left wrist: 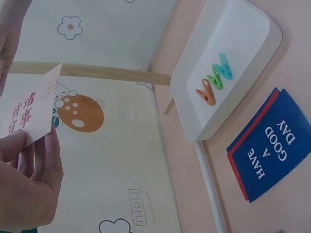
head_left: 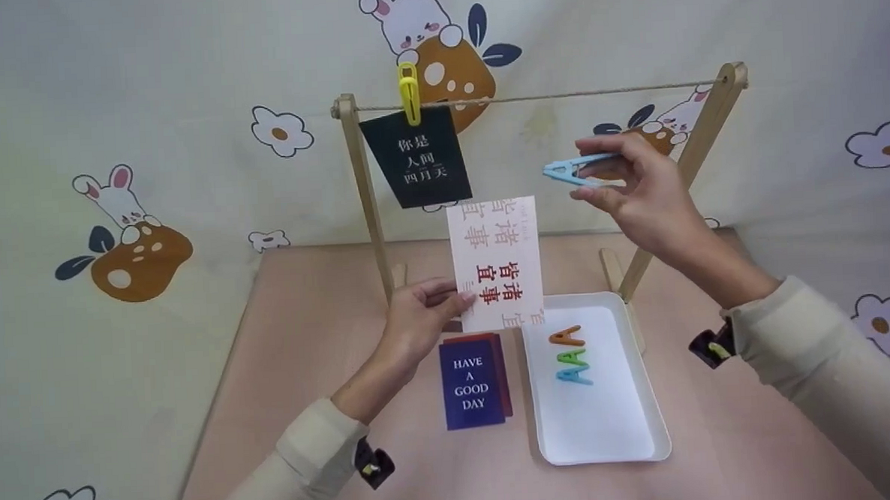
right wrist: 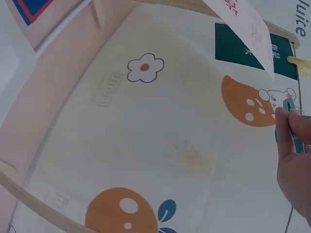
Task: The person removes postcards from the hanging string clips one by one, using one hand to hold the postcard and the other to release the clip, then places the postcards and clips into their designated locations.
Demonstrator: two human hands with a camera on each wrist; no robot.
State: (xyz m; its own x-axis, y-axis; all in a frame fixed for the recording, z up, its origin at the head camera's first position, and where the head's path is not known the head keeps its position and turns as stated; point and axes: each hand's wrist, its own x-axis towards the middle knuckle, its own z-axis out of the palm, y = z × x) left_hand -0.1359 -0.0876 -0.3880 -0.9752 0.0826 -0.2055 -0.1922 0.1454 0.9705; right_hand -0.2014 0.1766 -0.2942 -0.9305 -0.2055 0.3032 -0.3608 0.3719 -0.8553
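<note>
My left hand pinches the lower left edge of a white card with red and pink characters, thumb in front and fingers behind. The card is held up below the string. Up at the right, my right hand pinches a light blue clothespin between thumb and fingers, its tip pointing left toward the string's middle. A dark green card hangs at the string's left end under a yellow clothespin. In the left wrist view the left thumb lies across the white card's face.
Wooden posts hold the string. On the pink table a white tray holds orange, green and blue clothespins. Left of it lies a blue "HAVE A GOOD DAY" card over a red card. A patterned cloth stands behind.
</note>
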